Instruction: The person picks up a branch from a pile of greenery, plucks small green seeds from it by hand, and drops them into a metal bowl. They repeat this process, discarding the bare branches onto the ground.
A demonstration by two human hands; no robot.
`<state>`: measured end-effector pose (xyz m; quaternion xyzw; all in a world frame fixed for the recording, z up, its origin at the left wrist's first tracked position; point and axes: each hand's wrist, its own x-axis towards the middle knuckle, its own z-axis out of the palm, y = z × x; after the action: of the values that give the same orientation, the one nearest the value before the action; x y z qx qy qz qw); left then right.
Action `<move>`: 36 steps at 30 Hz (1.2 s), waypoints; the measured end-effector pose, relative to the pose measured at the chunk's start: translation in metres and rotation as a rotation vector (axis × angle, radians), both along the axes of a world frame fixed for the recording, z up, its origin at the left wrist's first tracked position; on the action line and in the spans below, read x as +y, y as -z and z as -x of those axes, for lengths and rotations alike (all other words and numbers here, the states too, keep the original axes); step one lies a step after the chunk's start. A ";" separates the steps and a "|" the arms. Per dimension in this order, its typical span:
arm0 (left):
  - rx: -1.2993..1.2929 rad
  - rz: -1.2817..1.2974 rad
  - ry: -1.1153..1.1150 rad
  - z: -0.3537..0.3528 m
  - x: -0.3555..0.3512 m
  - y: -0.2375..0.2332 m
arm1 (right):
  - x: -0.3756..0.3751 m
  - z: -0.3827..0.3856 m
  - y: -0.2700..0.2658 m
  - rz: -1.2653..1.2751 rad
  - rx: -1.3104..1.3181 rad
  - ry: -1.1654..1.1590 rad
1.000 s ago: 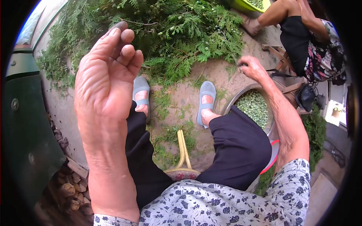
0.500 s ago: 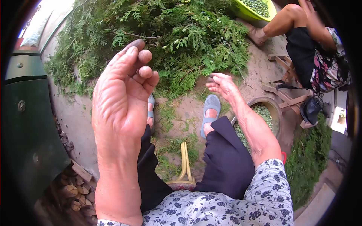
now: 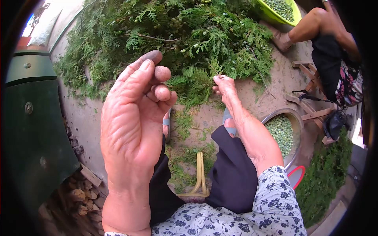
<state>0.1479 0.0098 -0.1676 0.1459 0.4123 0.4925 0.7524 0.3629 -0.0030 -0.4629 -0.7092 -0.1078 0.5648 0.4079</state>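
Note:
My left hand (image 3: 136, 114) is raised close to the camera, palm turned inward. Its fingers are loosely curled and apart, with nothing visible in them. Farther off, my right hand (image 3: 225, 86) pinches the stem of a small green evergreen sprig (image 3: 215, 66) between thumb and fingers. That sprig stands up at the near edge of a large heap of cut evergreen branches (image 3: 157, 27), which carry small round pale-green cones. Below my right forearm, a metal basin (image 3: 300, 126) holds many picked green cones (image 3: 280, 133).
A yellow-green tub (image 3: 296, 15) of cones stands at the back right. Beside it sits another person (image 3: 315, 27) near a wooden stool (image 3: 311, 114). A red-rimmed object (image 3: 301, 177) lies by the basin. More greenery (image 3: 327, 173) is at right, firewood (image 3: 80, 196) at lower left.
My right hand, its fingers loose before, has moved slightly left and now pinches a sprig at the heap's edge. My left hand keeps its curled shape.

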 end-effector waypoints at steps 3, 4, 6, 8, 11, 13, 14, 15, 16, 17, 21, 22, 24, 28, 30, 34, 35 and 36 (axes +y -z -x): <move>0.026 0.006 -0.025 0.003 -0.002 0.000 | -0.012 -0.006 -0.042 -0.085 -0.112 -0.110; 0.045 0.020 -0.063 0.003 -0.003 -0.001 | -0.016 -0.007 -0.064 -0.186 -0.007 -0.051; 0.047 0.021 -0.102 0.003 -0.006 -0.002 | -0.023 -0.011 -0.103 -0.245 0.014 0.009; 0.040 0.045 -0.093 0.004 -0.007 -0.002 | -0.026 -0.018 -0.133 -0.286 0.216 0.147; 0.024 0.066 -0.115 0.002 -0.009 0.001 | -0.025 -0.016 -0.181 -0.348 0.296 0.161; 0.035 0.050 -0.078 0.004 -0.010 0.002 | -0.022 -0.010 -0.205 -0.403 0.338 0.208; 0.046 0.042 -0.059 0.005 -0.010 0.001 | -0.021 -0.006 -0.218 -0.425 0.327 0.202; 0.065 0.047 -0.047 0.003 -0.011 -0.001 | -0.019 0.001 -0.233 -0.479 0.325 0.226; 0.085 0.053 -0.035 0.000 -0.011 -0.003 | -0.018 0.008 -0.247 -0.532 0.326 0.251; 0.088 0.063 -0.023 -0.003 -0.011 -0.003 | -0.017 0.015 -0.258 -0.578 0.330 0.257; -0.018 0.029 0.025 -0.009 -0.010 -0.003 | -0.018 0.053 -0.290 -0.752 0.261 0.229; -0.022 0.016 0.026 -0.010 -0.009 -0.005 | -0.019 0.062 -0.294 -0.765 0.259 0.227; 0.001 -0.066 0.054 -0.009 -0.007 -0.010 | -0.021 0.083 -0.297 -0.867 -0.035 0.199; 0.334 -0.282 -0.079 -0.006 -0.011 -0.018 | -0.033 0.104 -0.292 -0.873 -0.683 0.094; 0.277 -0.252 -0.069 -0.004 -0.007 -0.016 | -0.039 0.111 -0.292 -0.914 -0.798 0.077; 0.029 -0.203 -0.054 -0.002 -0.001 -0.013 | -0.046 0.114 -0.286 -1.003 -1.079 -0.051; -0.020 -0.251 -0.041 -0.001 0.000 -0.017 | -0.047 0.112 -0.286 -0.982 -1.101 -0.103; -0.068 -0.301 -0.026 0.000 0.001 -0.022 | -0.048 0.110 -0.284 -0.962 -1.123 -0.150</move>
<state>0.1479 0.0104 -0.1455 0.2351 0.3100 0.5632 0.7290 0.2528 -0.0510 -0.1784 -0.6249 -0.5838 0.0342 0.5172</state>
